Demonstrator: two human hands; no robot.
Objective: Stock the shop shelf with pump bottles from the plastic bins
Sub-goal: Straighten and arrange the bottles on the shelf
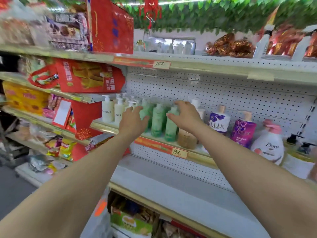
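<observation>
Both hands reach among the green bottles (157,121) on the shelf (193,156). The left hand (133,122), fingers straight and spread, lies against the leftmost ones. The right hand (186,117), loosely spread, arches over another's pump with no clear grip. White bottles (107,111) stand left of the left hand, purple bottles (242,133) right of the right hand.

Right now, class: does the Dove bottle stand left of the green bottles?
No, the Dove bottle stands far to the right of the green bottles, beyond the two purple Lux bottles.
</observation>
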